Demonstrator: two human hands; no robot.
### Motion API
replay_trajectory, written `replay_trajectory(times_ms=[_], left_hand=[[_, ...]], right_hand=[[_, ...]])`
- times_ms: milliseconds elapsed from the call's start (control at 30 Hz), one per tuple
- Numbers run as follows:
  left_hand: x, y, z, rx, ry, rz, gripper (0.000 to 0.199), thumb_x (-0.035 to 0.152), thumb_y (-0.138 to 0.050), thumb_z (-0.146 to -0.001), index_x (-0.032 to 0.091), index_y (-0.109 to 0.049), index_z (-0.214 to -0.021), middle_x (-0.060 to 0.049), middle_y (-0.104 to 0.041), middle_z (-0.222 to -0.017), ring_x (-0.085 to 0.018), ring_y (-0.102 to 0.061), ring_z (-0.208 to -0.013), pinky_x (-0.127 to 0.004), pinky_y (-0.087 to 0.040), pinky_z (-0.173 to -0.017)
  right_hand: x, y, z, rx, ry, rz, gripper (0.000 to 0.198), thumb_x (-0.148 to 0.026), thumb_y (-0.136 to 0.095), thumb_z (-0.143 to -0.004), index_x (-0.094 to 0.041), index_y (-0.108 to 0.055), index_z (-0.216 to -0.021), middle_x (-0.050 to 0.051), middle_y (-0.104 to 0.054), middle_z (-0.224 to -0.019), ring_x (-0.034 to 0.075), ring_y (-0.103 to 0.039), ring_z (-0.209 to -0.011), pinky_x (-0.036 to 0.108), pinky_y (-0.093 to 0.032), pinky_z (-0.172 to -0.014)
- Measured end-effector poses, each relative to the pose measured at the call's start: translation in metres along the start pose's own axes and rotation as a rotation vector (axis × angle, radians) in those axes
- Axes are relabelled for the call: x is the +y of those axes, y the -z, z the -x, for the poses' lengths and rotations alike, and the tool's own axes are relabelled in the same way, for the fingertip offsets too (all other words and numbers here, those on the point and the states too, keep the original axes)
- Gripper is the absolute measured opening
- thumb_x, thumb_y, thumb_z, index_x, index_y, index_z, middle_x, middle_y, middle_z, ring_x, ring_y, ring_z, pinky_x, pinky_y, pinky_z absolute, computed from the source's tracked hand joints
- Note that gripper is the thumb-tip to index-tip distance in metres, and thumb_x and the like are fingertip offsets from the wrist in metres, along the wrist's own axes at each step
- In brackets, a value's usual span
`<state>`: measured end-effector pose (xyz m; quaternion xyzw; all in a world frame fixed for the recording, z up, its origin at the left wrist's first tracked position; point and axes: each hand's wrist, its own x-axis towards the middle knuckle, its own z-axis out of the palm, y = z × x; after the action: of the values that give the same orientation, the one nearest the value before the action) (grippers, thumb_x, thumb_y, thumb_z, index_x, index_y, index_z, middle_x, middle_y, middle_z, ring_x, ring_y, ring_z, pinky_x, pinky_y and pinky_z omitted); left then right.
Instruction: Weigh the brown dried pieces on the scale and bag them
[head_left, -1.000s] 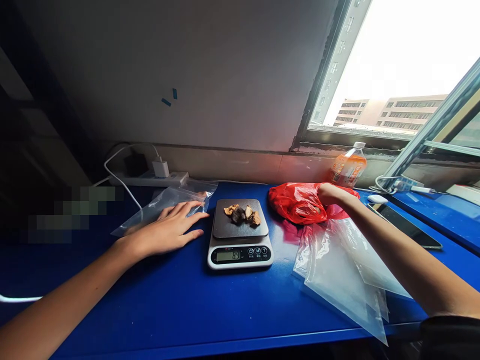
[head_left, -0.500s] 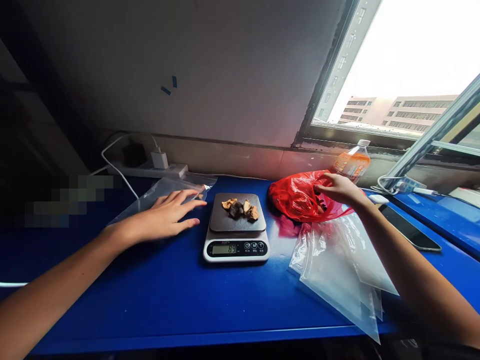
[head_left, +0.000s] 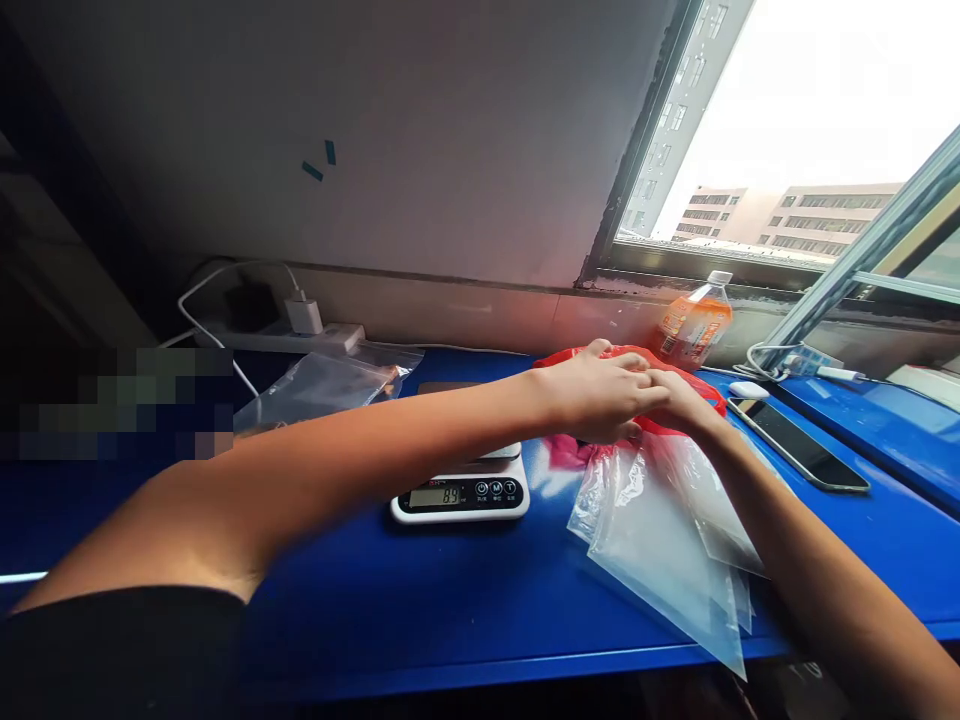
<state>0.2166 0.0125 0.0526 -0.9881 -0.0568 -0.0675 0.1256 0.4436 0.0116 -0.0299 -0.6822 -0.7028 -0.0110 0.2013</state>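
My left hand [head_left: 596, 392] reaches across to the red plastic bag [head_left: 551, 357], its fingers stretched apart over the bag. Beside it, at the bag's right part, is my right hand [head_left: 681, 402]; its fingertips are hidden behind my left hand. A digital kitchen scale [head_left: 459, 508] reads about 8.9. My left forearm covers most of its metal plate, so the dried pieces on it are out of sight. Clear zip bags [head_left: 660, 545] lie fanned out below the red bag. Another clear zip bag [head_left: 322, 385] lies behind my left forearm.
A bottle of orange drink [head_left: 694, 320] stands behind the red bag. On the right are a phone [head_left: 799, 445] and a small white case [head_left: 748, 390]. At the back left, a white charger [head_left: 304, 315] is plugged into a power strip [head_left: 341, 340]. The blue table [head_left: 360, 640] has a front edge.
My left hand has swung right, from left of the scale over to the red bag, and its forearm now crosses the scale. My right hand stays at the bag. The view has shifted slightly.
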Motion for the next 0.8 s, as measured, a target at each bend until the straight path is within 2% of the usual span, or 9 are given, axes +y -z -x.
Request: replay_trajectory(times_ms=[100,200,267,333,433,533,700,800], left_hand=[[-0.015,-0.013,-0.008,-0.066,0.013,-0.039,0.03,0.027,-0.046,-0.095,0.022,-0.066,-0.118,-0.008,-0.068,-0.124,-0.021,-0.055,-0.121,-0.044,-0.03,-0.108],[-0.03,-0.014,0.008,-0.091,0.018,-0.067,0.027,0.022,-0.047,-0.094,0.019,-0.068,-0.112,-0.008,-0.074,-0.1,-0.022,-0.061,-0.108,-0.051,-0.023,-0.112],[-0.037,-0.009,0.025,-0.062,0.019,-0.069,0.021,0.022,-0.05,-0.095,0.019,-0.068,-0.106,-0.008,-0.073,-0.096,-0.023,-0.06,-0.109,-0.054,-0.021,-0.113],[-0.04,-0.003,0.046,0.008,0.061,-0.074,0.019,0.026,-0.052,-0.095,0.018,-0.067,-0.103,-0.01,-0.072,-0.102,-0.024,-0.061,-0.107,-0.053,-0.022,-0.111],[-0.043,0.005,0.081,0.088,0.145,-0.016,0.025,0.027,-0.053,-0.095,0.019,-0.061,-0.118,-0.012,-0.066,-0.121,-0.026,-0.057,-0.116,-0.054,-0.024,-0.11],[-0.044,0.008,0.116,0.093,0.289,0.102,0.028,0.031,-0.054,-0.096,0.021,-0.06,-0.121,-0.011,-0.064,-0.126,-0.027,-0.055,-0.121,-0.053,-0.026,-0.109],[-0.037,0.006,0.166,0.175,0.458,0.248,0.029,0.034,-0.052,-0.096,0.023,-0.062,-0.12,-0.007,-0.064,-0.125,-0.025,-0.054,-0.12,-0.046,-0.035,-0.105],[-0.031,-0.001,0.192,0.249,0.531,0.282,0.025,0.029,-0.049,-0.098,0.02,-0.062,-0.117,-0.006,-0.066,-0.12,-0.022,-0.055,-0.116,-0.042,-0.039,-0.104]], right_hand=[[0.003,0.003,-0.002,-0.028,-0.015,-0.052,0.018,-0.022,-0.063,-0.075,-0.019,-0.067,-0.091,0.008,-0.074,-0.094,0.021,-0.067,-0.084,0.029,-0.051,-0.072],[0.005,0.015,0.001,0.012,-0.056,-0.284,0.019,-0.032,-0.06,-0.081,-0.019,-0.063,-0.094,0.009,-0.072,-0.098,0.02,-0.067,-0.086,0.029,-0.052,-0.073],[0.004,0.026,0.008,0.032,-0.061,-0.494,0.027,-0.043,-0.062,-0.082,-0.02,-0.064,-0.095,0.009,-0.071,-0.105,0.021,-0.067,-0.094,0.031,-0.053,-0.08],[-0.001,0.037,0.014,0.018,-0.042,-0.578,0.037,-0.052,-0.067,-0.079,-0.021,-0.065,-0.1,0.009,-0.071,-0.108,0.023,-0.066,-0.1,0.034,-0.053,-0.085],[-0.011,0.046,0.021,-0.024,-0.008,-0.566,0.044,-0.055,-0.067,-0.079,-0.021,-0.066,-0.108,0.011,-0.07,-0.107,0.026,-0.066,-0.103,0.038,-0.054,-0.084],[-0.022,0.044,0.021,-0.021,0.03,-0.547,0.038,-0.05,-0.063,-0.083,-0.022,-0.065,-0.108,0.01,-0.07,-0.105,0.025,-0.068,-0.097,0.038,-0.057,-0.079],[-0.054,0.042,0.024,0.179,0.218,-0.285,0.022,-0.031,-0.055,-0.084,-0.019,-0.065,-0.098,0.009,-0.071,-0.095,0.02,-0.068,-0.081,0.036,-0.056,-0.072],[-0.079,0.052,0.031,0.292,0.334,-0.128,0.024,-0.02,-0.051,-0.084,-0.018,-0.064,-0.103,0.008,-0.072,-0.091,0.018,-0.067,-0.076,0.034,-0.054,-0.07]])
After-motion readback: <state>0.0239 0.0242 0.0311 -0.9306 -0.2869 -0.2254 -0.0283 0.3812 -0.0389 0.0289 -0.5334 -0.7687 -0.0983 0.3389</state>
